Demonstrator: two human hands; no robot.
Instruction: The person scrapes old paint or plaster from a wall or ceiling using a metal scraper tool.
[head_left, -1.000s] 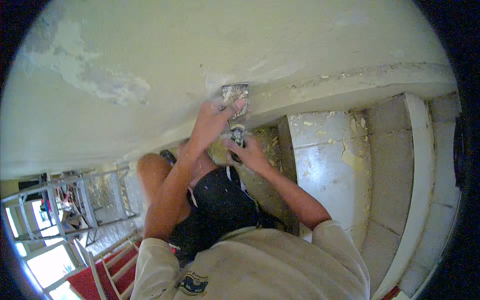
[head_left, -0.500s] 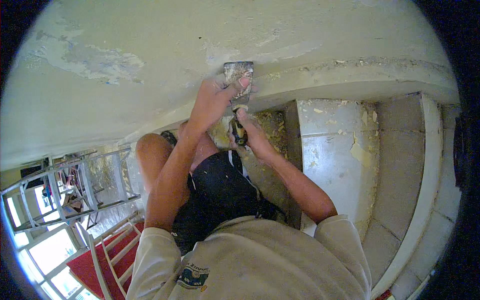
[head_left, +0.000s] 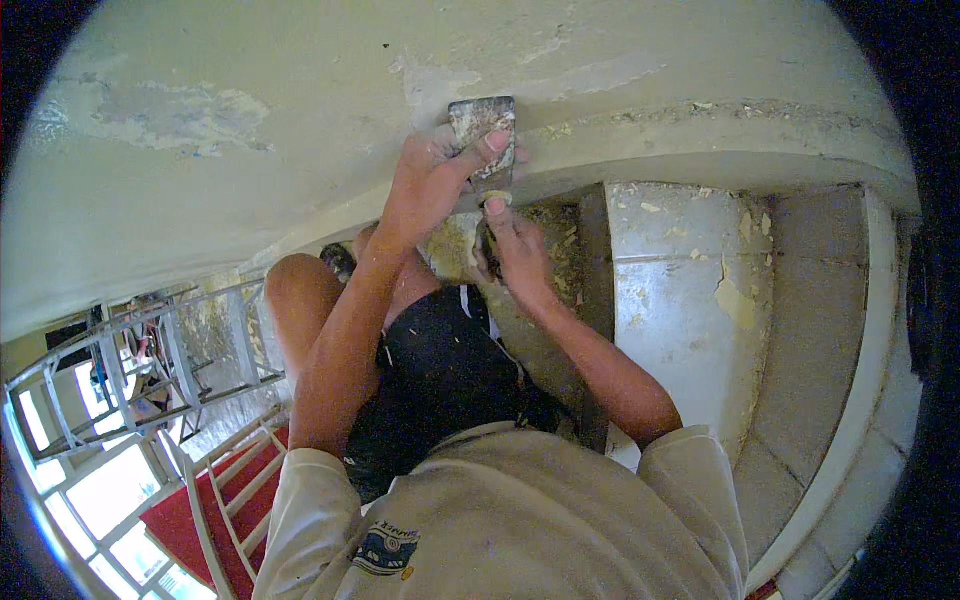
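Note:
Both of my hands are on one putty knife (head_left: 478,117), whose wide metal blade is smeared with pale residue. My left hand (head_left: 430,178) grips the blade, its thumb lying across the face and its fingers mostly hidden behind. Lower down, my right hand (head_left: 517,255) is wrapped round the dark handle, thumb pointing up toward the blade. The blade's edge lies at the pale painted wall (head_left: 300,60), just below a patch of scraped, whitish plaster (head_left: 435,85). Whether the edge touches the wall is hard to tell.
Tiled stair steps (head_left: 680,290) littered with paint flakes descend at my right, beside a ledge (head_left: 700,145) with crumbs along it. My bent knee (head_left: 300,295) is close to the wall. At the left stand a metal ladder (head_left: 150,360) and a red-and-white piece of furniture (head_left: 235,500).
The putty knife and both hands have moved slightly up and to the right in view. My right hand now covers more of the handle. The view itself has shifted a little.

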